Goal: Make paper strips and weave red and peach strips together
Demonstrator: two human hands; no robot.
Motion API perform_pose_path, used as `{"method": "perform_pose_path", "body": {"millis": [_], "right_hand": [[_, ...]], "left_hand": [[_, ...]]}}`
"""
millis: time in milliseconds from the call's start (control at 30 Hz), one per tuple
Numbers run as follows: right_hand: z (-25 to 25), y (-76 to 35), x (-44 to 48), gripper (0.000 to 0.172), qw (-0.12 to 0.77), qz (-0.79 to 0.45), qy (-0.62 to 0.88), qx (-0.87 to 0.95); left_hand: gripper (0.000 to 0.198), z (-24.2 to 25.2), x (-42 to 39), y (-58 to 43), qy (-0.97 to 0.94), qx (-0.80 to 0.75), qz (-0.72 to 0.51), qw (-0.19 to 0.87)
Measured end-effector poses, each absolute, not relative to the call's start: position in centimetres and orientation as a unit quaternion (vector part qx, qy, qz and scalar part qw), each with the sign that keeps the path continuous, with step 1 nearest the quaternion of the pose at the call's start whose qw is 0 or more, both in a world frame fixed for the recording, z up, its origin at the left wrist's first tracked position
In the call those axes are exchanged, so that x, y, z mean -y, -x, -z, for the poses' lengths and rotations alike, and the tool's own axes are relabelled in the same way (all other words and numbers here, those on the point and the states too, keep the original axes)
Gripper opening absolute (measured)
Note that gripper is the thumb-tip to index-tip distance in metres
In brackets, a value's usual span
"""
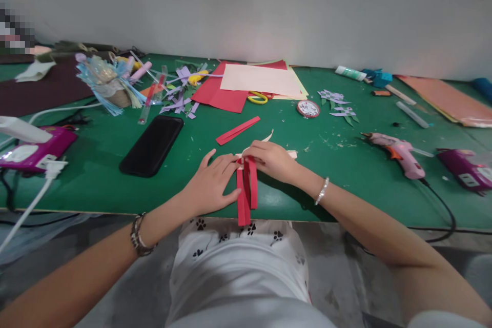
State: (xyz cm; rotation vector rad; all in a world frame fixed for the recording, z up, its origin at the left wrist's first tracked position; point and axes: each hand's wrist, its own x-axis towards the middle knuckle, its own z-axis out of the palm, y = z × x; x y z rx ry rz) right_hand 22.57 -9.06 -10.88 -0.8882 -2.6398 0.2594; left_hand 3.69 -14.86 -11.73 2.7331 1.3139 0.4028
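Observation:
Close to the table's front edge, red paper strips [241, 197] hang downward, interlaced at the top with pale strips [292, 154]. My right hand [274, 160] comes in from the right with its fingertips pinched on a looped red paper strip [252, 184]. The exact grip is partly hidden by my fingers. On the other side my left hand [211, 182] lies fairly flat with fingers spread, its fingertips touching the woven top and its thumb beside the hanging strips. A separate folded red strip [238, 130] lies just beyond both hands.
A black phone [151, 146] lies left, near a purple power strip [42, 148]. Coloured paper sheets [261, 79] and yellow-handled scissors [257, 97] are at the back. Woven purple pieces [333, 97] lie right of a round pin case [308, 108]. A pink glue gun [400, 154] rests right.

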Motion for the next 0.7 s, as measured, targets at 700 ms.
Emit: {"method": "perform_pose_path", "body": {"millis": [700], "right_hand": [[11.18,-22.86,8.99,0.02,0.179,-0.138,0.265,0.938]], "left_hand": [[0.036,11.18,14.41,-3.79,-0.892,-0.431,-0.124,0.056]]}}
